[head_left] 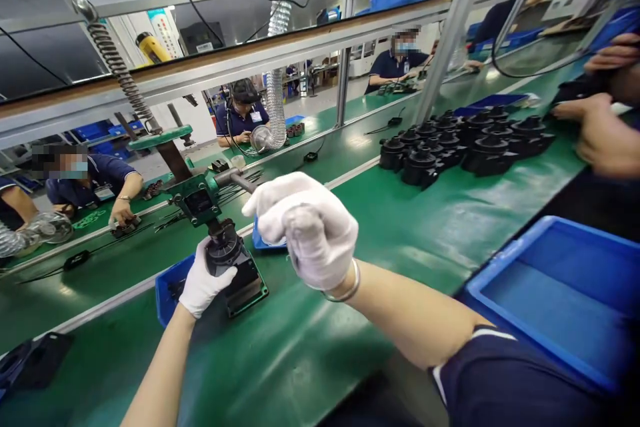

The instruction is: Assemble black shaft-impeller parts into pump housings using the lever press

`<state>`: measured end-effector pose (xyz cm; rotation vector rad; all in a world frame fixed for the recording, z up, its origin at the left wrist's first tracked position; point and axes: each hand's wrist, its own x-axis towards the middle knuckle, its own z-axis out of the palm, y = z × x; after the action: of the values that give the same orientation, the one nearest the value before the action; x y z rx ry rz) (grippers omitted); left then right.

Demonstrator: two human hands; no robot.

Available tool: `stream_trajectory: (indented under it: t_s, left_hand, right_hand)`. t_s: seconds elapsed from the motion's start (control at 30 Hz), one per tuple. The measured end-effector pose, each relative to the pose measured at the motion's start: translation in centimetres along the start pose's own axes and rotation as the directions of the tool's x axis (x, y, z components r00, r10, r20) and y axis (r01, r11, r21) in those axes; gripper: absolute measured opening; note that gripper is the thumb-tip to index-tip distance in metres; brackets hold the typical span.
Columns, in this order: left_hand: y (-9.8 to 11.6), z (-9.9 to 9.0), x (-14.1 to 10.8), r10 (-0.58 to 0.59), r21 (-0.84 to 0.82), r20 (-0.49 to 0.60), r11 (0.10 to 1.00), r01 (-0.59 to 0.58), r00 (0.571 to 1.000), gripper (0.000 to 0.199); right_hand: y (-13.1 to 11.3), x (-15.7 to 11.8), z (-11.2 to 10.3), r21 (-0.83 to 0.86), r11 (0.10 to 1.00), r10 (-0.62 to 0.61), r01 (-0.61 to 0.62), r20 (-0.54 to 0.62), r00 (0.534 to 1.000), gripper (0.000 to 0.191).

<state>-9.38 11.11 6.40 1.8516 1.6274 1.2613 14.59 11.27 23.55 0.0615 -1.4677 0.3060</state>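
A worker's right hand (320, 237), gloved in white, curls into a fist around the outer end of a grey metal lever (243, 181), its gripped tip hidden by the fingers, above a green-topped table (310, 347). Farther in, the white-gloved left hand (205, 283) clasps a round, ribbed black plastic part (223, 247) between thumb and fingers, directly beneath the head of a green metal press (197, 200), toward the table's left end. The chief hazard appears to be a pinch: fingers so close under the head could be caught if the lever were pulled while they wrap the part. A part seated off-centre could tilt or crack under pressure, and loose glove fabric could snag. Beyond, near the table's right end, clustered black plastic housings (450, 143) crowd together, where a knock might topple one. Across the table's far edge, a co-worker in a dark shirt (243, 120) bends over a bench.
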Motion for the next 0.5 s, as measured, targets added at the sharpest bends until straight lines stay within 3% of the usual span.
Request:
stream_trajectory:
  t_s: [0.1,0.17,0.33,0.5]
  left_hand:
    - [-0.2,-0.3,-0.1,-0.018,-0.008,0.026,1.0,0.018,1.0,0.088]
    - [-0.4,-0.6,-0.2,-0.026,-0.034,0.049,0.999,0.027,0.998,0.089]
    - [0.2,-1.1,-0.7,-0.065,-0.136,0.106,0.987,0.08,0.992,0.094]
    - [1.0,-1.2,-1.0,-0.109,-0.228,0.13,0.964,0.137,0.985,0.098]
  right_hand:
    - [0.2,-0.1,0.0,0.115,0.993,-0.024,0.022,0.012,1.0,0.029]
    - [0.2,0.4,-0.1,0.152,0.987,0.042,-0.055,0.085,0.996,0.023]
    - [0.1,-0.5,-0.3,0.155,0.988,-0.015,0.026,-0.073,0.997,0.027]
    - [0.4,-0.7,-0.2,0.209,0.978,-0.025,0.02,0.023,0.999,0.02]
